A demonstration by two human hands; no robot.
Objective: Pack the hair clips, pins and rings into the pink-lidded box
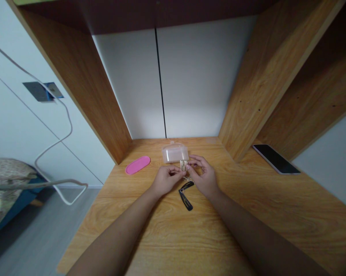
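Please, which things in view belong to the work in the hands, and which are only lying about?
Probably in the work:
- pale metallic clips, between the left hand and right hand
- black hair clips
- translucent box
- pink oval piece, perhaps its lid

Probably not:
- phone, at the right
- white cable, at the left

Single cam, worn on the head, so you're looking out over the person's own forearms [118, 226], which come in from the bottom edge. It faces forward and tilts down at the tabletop [167, 241], with the left hand [164, 181] and right hand [205, 180] fairly near, just below mid-frame. Pretty wide too: white back panel [195, 84] straight ahead, bed [9, 176] at far left.
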